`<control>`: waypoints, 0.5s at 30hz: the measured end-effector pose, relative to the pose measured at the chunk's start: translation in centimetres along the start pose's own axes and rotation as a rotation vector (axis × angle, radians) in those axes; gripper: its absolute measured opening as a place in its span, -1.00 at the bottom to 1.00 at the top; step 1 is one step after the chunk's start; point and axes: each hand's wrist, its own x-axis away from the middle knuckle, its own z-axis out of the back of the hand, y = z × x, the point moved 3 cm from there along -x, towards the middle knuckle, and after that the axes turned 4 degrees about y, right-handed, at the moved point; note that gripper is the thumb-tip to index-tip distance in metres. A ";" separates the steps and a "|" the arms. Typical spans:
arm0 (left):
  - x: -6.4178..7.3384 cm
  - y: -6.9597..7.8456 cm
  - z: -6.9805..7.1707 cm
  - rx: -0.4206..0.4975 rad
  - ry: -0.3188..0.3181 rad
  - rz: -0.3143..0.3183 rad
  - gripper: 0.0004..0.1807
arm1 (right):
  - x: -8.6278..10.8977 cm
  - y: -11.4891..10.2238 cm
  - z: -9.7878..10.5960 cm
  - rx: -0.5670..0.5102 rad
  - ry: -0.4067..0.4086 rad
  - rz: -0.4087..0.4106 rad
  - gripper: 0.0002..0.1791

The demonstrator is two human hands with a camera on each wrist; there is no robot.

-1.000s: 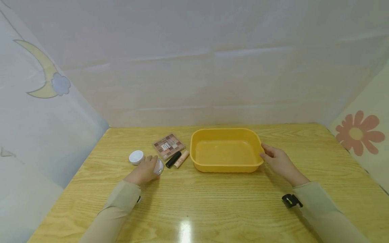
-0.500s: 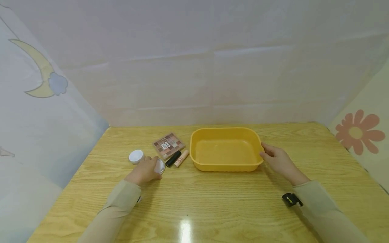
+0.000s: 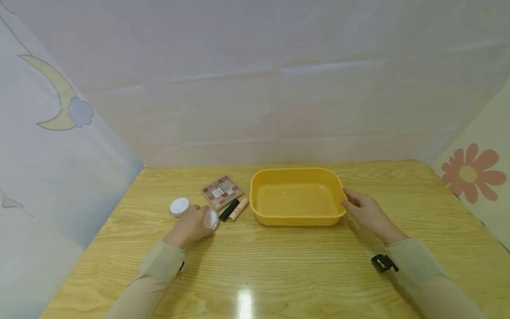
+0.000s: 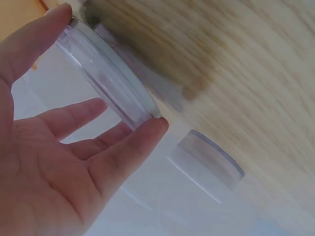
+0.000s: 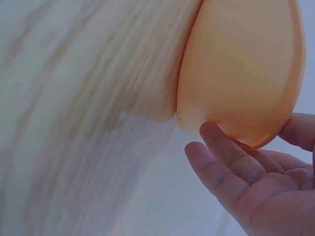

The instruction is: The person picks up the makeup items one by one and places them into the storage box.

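My left hand (image 3: pixel 190 226) pinches a round, flat compact (image 3: pixel 211 219) with a pale lid and a clear rim. In the left wrist view, thumb and a finger of the left hand (image 4: pixel 54 172) span the compact's edge (image 4: pixel 106 71). Just beyond that hand stands a white round jar (image 3: pixel 180 207). A black tube (image 3: pixel 229 210) and a beige tube (image 3: pixel 239 209) lie right of the compact, in front of an eyeshadow palette (image 3: pixel 222 192). At the yellow basin (image 3: pixel 296 221), my right hand (image 3: pixel 367 215) grips the right rim; the right wrist view shows fingers (image 5: pixel 216 135) under it.
The wooden table (image 3: pixel 247 261) carries everything. Behind it hangs a pale cloth (image 3: pixel 255 110), with more cloth at both sides. Inside the basin only its bare floor shows.
My left hand and the compact have shifted slightly right, closer to the black tube. The right hand keeps its hold on the basin, which has stayed in place.
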 end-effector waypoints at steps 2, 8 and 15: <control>0.0 0.1 0.1 0.001 0.015 -0.002 -0.16 | 0.0 0.0 0.0 0.000 -0.002 -0.001 -0.41; 0.2 0.5 0.6 0.033 0.050 -0.001 -0.13 | 0.0 0.1 0.0 0.011 -0.006 -0.009 -0.40; 0.5 1.3 1.2 0.036 0.077 -0.018 -0.17 | -0.1 0.2 0.0 -0.008 -0.017 -0.012 -0.38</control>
